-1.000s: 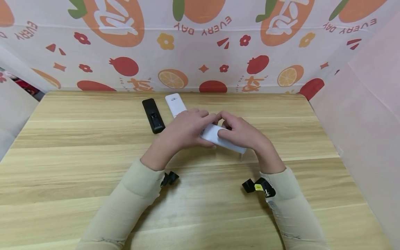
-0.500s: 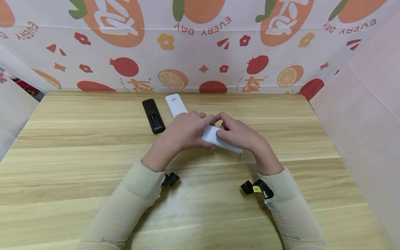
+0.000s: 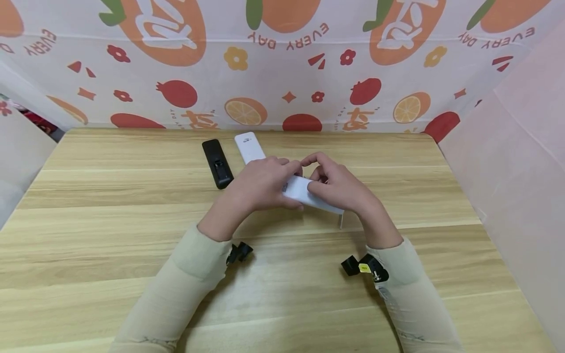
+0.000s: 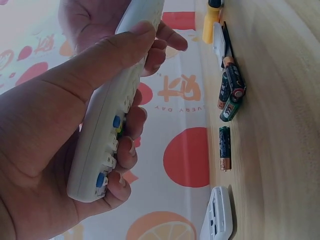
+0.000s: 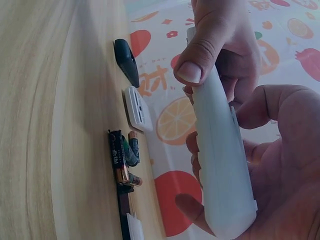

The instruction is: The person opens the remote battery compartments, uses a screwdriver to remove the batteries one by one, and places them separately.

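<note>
A white remote control (image 3: 296,188) is held above the table between both hands, its buttoned side turned down and away in the head view. My left hand (image 3: 267,185) grips its far end, thumb along one edge and fingers curled over the buttons (image 4: 116,121). The right hand (image 3: 342,189) holds the nearer part, its thumb bent against the remote's back. Part of its fingers is hidden behind the remote. A thin piece (image 3: 341,220) sticks down from the near end; what it is cannot be told.
A black remote (image 3: 217,164) with an open battery bay and a second white remote (image 3: 248,147) lie behind the left hand. Several batteries (image 4: 225,147) lie on the table beyond the hands, near a yellow-handled tool (image 4: 211,27). A printed cloth (image 3: 282,63) hangs behind.
The right index finger has lifted slightly off and away from the left fingertips. Both hands and the white remote otherwise stay nearly in place.
</note>
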The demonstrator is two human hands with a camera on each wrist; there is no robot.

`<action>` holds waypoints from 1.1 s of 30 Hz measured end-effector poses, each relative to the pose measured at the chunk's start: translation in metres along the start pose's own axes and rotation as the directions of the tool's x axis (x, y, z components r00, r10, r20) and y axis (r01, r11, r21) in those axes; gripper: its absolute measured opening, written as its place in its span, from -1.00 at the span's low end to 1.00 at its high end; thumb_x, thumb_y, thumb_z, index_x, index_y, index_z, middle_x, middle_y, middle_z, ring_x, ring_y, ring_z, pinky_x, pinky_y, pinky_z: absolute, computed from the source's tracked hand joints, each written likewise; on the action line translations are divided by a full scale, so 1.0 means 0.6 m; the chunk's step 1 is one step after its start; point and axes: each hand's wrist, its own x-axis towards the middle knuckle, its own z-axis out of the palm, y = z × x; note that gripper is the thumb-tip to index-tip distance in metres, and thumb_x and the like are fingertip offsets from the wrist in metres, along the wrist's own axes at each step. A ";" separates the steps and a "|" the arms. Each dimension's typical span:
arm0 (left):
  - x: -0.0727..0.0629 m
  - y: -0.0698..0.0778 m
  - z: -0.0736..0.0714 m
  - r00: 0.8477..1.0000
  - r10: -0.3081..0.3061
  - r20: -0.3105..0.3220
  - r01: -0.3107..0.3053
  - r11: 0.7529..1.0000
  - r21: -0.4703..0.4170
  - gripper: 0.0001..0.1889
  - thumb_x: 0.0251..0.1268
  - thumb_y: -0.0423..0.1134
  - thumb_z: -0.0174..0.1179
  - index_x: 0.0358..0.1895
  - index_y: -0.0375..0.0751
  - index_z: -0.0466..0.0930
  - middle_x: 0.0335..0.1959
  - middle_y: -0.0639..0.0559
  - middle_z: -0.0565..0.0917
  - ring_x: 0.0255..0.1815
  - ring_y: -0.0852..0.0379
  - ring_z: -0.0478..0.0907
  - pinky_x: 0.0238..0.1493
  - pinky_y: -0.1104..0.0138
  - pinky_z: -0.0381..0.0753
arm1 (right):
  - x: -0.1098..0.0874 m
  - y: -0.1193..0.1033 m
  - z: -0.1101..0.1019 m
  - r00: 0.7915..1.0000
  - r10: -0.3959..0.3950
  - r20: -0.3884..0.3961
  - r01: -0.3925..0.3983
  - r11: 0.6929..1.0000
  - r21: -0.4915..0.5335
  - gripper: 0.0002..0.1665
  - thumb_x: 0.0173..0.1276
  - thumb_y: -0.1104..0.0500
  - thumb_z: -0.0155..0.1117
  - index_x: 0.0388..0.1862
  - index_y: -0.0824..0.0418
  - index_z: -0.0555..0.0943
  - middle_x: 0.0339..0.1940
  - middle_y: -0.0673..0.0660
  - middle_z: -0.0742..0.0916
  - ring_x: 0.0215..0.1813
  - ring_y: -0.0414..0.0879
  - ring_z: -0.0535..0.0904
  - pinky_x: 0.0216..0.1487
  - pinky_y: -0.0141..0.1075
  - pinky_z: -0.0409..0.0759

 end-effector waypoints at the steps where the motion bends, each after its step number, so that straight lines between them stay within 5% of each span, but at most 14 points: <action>1: -0.001 -0.001 -0.001 1.000 -0.001 0.000 0.001 1.000 -0.006 -0.34 -0.08 0.28 0.49 0.06 0.04 0.54 -0.17 0.15 0.65 -0.21 0.12 0.54 -0.26 0.19 0.56 | 0.001 -0.001 0.000 1.000 -0.006 -0.003 0.006 1.000 0.005 -0.46 0.27 0.18 0.12 0.25 -0.08 0.39 -0.28 0.05 0.69 -0.22 -0.02 0.61 -0.18 -0.11 0.57; 10: -0.002 -0.007 -0.007 1.000 -0.016 0.019 0.017 1.000 -0.014 -0.38 -0.11 0.25 0.52 -0.03 0.02 0.54 -0.21 0.15 0.64 -0.22 0.12 0.54 -0.26 0.19 0.53 | -0.003 -0.008 -0.006 1.000 -0.024 -0.012 0.024 0.997 0.076 -0.50 0.31 0.22 0.06 0.23 -0.05 0.45 -0.10 0.01 0.74 -0.09 -0.03 0.64 -0.07 -0.06 0.57; 18: -0.010 -0.020 -0.016 0.994 -0.087 0.068 0.089 0.996 -0.025 -0.38 -0.11 0.24 0.53 -0.01 0.03 0.55 -0.16 0.14 0.66 -0.22 0.12 0.55 -0.21 0.21 0.52 | -0.004 -0.010 -0.012 0.990 -0.118 -0.073 0.123 0.990 0.071 -0.71 0.33 0.27 0.02 -0.28 0.14 0.72 -0.15 0.02 0.74 -0.09 -0.05 0.57 -0.03 -0.11 0.53; 22: -0.011 -0.026 -0.017 0.987 -0.109 0.117 0.112 0.994 -0.016 -0.36 -0.10 0.25 0.52 0.02 0.01 0.55 -0.14 0.11 0.67 -0.20 0.10 0.55 -0.19 0.19 0.50 | -0.001 -0.004 -0.014 0.981 -0.129 -0.142 0.150 0.978 0.147 -0.73 0.39 0.28 0.01 -0.26 0.20 0.70 -0.14 0.07 0.74 -0.09 -0.02 0.56 -0.03 -0.12 0.51; 27: -0.012 -0.029 -0.019 0.965 -0.146 0.216 0.152 0.988 -0.013 -0.35 -0.12 0.25 0.53 0.02 0.00 0.56 -0.15 0.07 0.67 -0.19 0.07 0.54 -0.14 0.16 0.49 | 0.006 0.015 -0.021 0.956 -0.067 -0.284 0.112 0.983 0.144 -0.76 0.50 0.16 0.09 -0.08 0.21 0.67 -0.10 0.13 0.70 -0.11 0.00 0.54 -0.08 -0.16 0.54; 33: -0.015 -0.028 -0.018 0.930 -0.167 0.328 0.186 0.982 -0.027 -0.35 -0.11 0.20 0.55 0.04 -0.02 0.56 -0.12 0.04 0.66 -0.15 0.04 0.53 -0.08 0.17 0.49 | 0.013 0.038 -0.025 0.977 0.011 -0.211 -0.005 1.000 0.028 -0.78 0.45 0.16 0.20 -0.01 0.19 0.66 -0.12 0.07 0.69 -0.11 -0.01 0.55 -0.10 -0.14 0.56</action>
